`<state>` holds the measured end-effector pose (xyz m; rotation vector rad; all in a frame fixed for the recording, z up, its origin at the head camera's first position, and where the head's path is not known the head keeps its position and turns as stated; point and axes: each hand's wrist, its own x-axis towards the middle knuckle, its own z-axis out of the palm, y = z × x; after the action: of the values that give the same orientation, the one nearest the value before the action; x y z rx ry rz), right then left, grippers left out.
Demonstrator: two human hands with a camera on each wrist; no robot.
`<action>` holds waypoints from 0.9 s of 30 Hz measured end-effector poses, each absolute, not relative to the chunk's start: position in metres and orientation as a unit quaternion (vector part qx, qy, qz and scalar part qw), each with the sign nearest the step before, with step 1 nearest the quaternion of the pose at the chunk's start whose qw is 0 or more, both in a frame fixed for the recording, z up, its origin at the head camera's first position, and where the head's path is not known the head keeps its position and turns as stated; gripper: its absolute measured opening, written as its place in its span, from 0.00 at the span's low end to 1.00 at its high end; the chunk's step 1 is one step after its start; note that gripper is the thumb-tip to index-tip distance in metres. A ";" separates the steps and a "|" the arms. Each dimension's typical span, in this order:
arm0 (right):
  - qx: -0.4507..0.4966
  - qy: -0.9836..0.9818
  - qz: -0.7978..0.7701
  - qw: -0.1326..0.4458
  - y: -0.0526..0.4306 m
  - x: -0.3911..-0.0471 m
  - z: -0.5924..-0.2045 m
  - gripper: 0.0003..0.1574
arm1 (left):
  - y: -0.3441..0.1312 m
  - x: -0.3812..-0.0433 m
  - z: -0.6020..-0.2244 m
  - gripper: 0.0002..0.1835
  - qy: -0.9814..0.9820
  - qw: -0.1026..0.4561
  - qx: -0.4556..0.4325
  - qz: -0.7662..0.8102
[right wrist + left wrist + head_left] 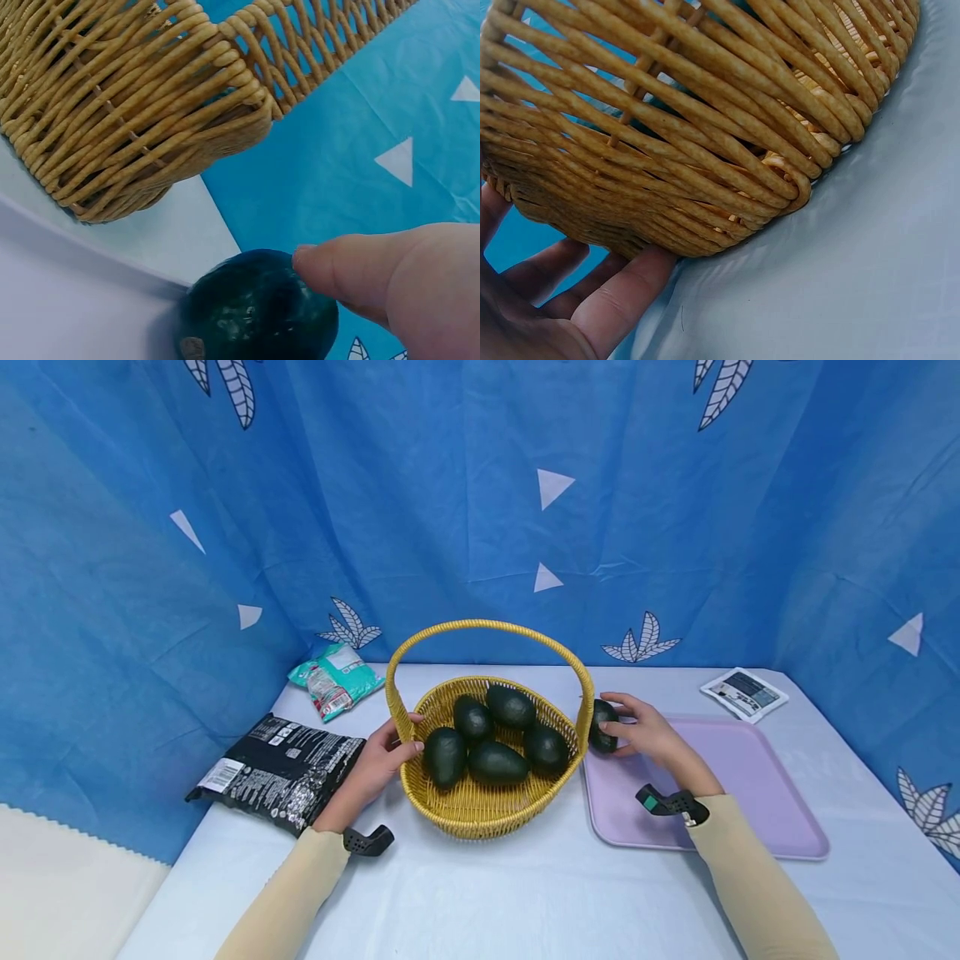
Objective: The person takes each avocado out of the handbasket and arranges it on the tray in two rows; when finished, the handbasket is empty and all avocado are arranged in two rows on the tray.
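Observation:
A yellow wicker basket [480, 827] with a tall arched handle stands mid-table and holds several dark green avocados [498, 764]. My left hand [381, 758] holds the basket's left side near the foot of the handle. In the left wrist view, its thumb [622, 304] touches the woven wall, and some fingertips are hidden behind the weave. Just right of the basket, my right hand [647, 732] grips another avocado [602, 727] over the upper left corner of a light purple tray [712, 777]. The right wrist view shows the thumb on that avocado [255, 307].
A black printed packet [281, 772] lies left of the basket, close to the left forearm. Behind it is a teal packet [337, 678]. One small white and black sachet [744, 694] lies behind the tray. Blue patterned cloth [480, 510] hangs around the table's back and sides.

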<state>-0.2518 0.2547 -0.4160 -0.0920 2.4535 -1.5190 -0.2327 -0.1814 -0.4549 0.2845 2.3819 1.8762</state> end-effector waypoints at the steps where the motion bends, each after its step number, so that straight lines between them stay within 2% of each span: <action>1: -0.031 0.842 -0.522 0.129 0.255 -0.252 -0.415 0.43 | -0.182 -0.232 -0.455 0.27 0.781 0.048 0.093 0.616; 13: -0.044 0.853 -0.510 0.108 0.269 -0.239 -0.387 0.43 | -0.182 -0.233 -0.456 0.26 0.786 0.045 0.094 0.609; 27: -0.124 0.866 -0.480 0.063 0.278 -0.213 -0.352 0.37 | -0.182 -0.233 -0.456 0.26 0.792 0.038 0.098 0.601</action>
<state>-0.2131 0.2784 -0.3519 -0.3745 2.6178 -1.4512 -0.2326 -0.1824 -0.4557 0.3022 2.4313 1.8441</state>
